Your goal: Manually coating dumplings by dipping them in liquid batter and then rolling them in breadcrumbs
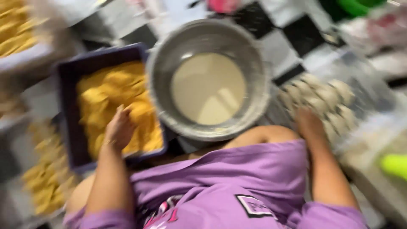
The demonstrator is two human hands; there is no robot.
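The left hand [120, 129] rests palm-down, fingers loosely spread, in yellow crumbs [114, 97] filling a purple tray [68, 106], whose long axis runs away from the person. The right hand [308, 123] touches pale rolls [322, 101]; blur hides its grip.

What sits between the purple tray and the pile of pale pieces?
In the head view, a metal bowl of pale batter lies between the purple tray and the pale pieces.

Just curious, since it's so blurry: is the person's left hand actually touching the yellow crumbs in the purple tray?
Touching. In the head view, the left hand rests on the yellow crumbs in the purple tray.
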